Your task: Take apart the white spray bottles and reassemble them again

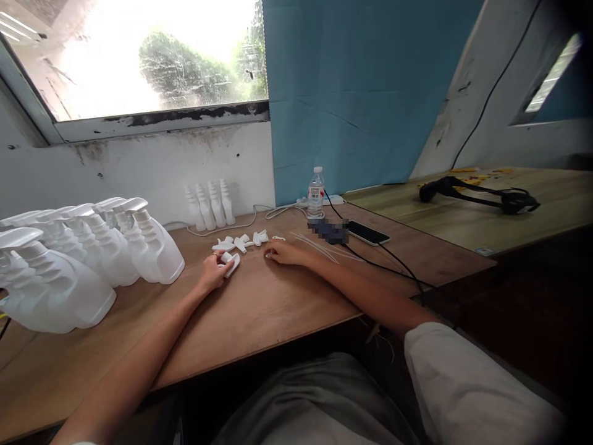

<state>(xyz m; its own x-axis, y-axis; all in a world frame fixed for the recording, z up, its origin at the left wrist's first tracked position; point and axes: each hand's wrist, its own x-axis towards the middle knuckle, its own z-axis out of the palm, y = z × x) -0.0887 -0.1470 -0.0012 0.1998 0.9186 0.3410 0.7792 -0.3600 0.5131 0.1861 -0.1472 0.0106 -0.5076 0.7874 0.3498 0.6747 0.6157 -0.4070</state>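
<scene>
My left hand point(214, 272) is closed around a white spray trigger head point(234, 266), low over the brown table. My right hand point(281, 253) rests on the tabletop to the right, its fingers curled together; whatever is in them, if anything, is hidden. Several loose white trigger heads lie just beyond the two hands, among them one trigger head point(260, 237) close to my right fingers. A small white ring-like piece point(278, 238) sits behind my right hand. Thin white tubes point(319, 247) lie beside my right forearm.
White spray bottles point(157, 247) with heads fitted crowd the left side. Several slim white bottles point(226, 203) stand by the wall. A clear water bottle point(316, 194), a phone point(368, 233) and cables lie at the back right. A black strap-like device point(479, 193) rests on the neighbouring table.
</scene>
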